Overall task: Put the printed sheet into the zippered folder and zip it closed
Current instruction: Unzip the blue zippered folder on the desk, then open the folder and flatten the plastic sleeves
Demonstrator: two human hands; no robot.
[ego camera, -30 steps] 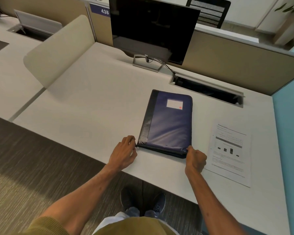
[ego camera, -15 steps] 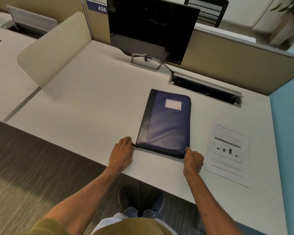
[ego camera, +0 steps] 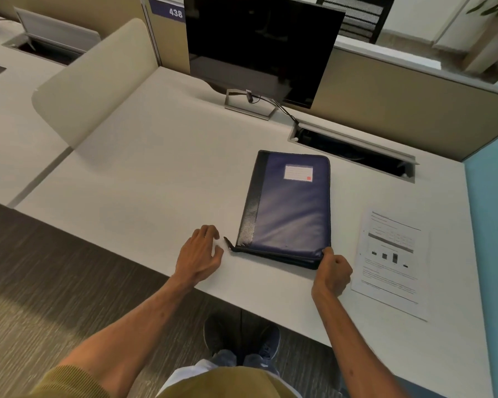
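Lying flat on the desk (ego camera: 144, 179), the zippered folder (ego camera: 288, 208) sat closed, navy cover up, black spine strip along its left edge, a small white label (ego camera: 298, 172) near its far right corner. I saw its near edge close to the near rim of the desk. A short black zipper tab (ego camera: 228, 243) stuck out from its near left corner. The right hand (ego camera: 332, 272) was curled into a loose fist at the folder's near right corner, thumb and fingertips pinched on that corner. I could not tell whether it held the zipper pull or just the cover edge. The left hand (ego camera: 199, 255) rested on the desk just left of the zipper tab, fingers loosely spread, released, gripping nothing and not touching the folder. The printed sheet (ego camera: 391, 262) lay flat on the desk to the right of the folder, apart from it, near the right hand but not touched; it showed text lines, a dark band and a few small dark bars. Far of the folder, an open cable slot (ego camera: 354, 152) ran along the desk. Left of that slot, a dark monitor (ego camera: 259, 44) stood on its stand at the far edge, a cable trailing toward the slot. A beige partition (ego camera: 400, 104) backed the desk, and a rounded divider panel (ego camera: 95, 81) stood at the far left. A tag reading 438 (ego camera: 175, 12) was at the far left top. Under the near edge I saw the person's dark shoes (ego camera: 242, 340) on grey carpet.
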